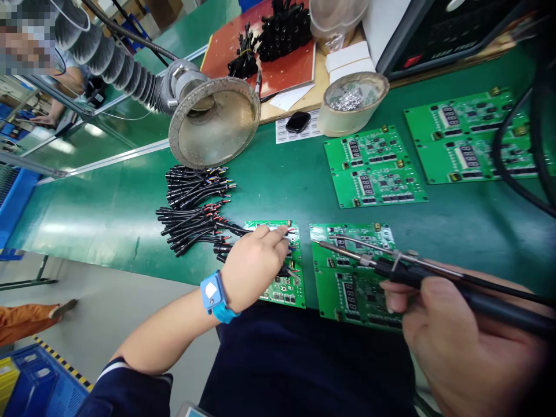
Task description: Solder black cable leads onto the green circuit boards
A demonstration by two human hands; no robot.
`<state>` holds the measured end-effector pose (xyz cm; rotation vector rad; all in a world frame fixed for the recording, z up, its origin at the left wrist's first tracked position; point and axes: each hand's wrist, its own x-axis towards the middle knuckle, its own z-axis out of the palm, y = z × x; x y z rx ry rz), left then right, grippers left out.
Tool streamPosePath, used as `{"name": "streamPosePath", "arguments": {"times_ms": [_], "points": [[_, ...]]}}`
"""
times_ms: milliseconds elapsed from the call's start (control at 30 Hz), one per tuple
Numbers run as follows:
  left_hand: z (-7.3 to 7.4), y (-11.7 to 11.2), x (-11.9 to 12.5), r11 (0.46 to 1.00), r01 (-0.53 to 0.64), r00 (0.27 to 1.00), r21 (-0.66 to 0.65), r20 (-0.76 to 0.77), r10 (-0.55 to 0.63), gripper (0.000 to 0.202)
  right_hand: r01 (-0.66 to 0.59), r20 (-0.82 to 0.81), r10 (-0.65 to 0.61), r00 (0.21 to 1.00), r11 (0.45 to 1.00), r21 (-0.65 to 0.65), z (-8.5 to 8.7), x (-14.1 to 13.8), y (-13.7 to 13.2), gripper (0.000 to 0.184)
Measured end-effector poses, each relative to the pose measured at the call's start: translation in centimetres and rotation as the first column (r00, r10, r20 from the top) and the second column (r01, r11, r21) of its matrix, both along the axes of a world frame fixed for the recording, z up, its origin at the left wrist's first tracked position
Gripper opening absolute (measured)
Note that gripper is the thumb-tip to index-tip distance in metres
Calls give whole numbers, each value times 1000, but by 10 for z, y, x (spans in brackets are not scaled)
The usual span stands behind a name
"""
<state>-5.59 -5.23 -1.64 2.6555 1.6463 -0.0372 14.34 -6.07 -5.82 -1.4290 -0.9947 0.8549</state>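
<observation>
My right hand (460, 330) is closed around a soldering iron (403, 275), with a thin metal feed tube (369, 242) clamped along it. The iron's tip points left, over the near edge of a green circuit board (324, 278). On another circuit board (299, 295) to the left, my left hand (256, 260) has its fingers closed on a black cable (237, 229); its coloured wire ends show by the fingertips. The palm hides much of this board and other short cables on it. Two bundles of black cables (191, 226) lie just left of it.
A fume extraction funnel (215, 124) on a ribbed hose hangs over the bench. Behind stand a tape roll (351, 110) holding silvery bits and a dark soldering unit (443, 40). More circuit boards (376, 168) lie right. Another person's arm (65, 87) shows far left.
</observation>
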Motion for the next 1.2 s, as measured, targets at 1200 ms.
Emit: {"name": "streamPosePath", "arguments": {"times_ms": [1200], "points": [[10, -31, 47, 934, -295, 597, -201, 725, 344, 24, -327, 336, 235, 912, 911, 251, 28, -27, 4, 24]]}}
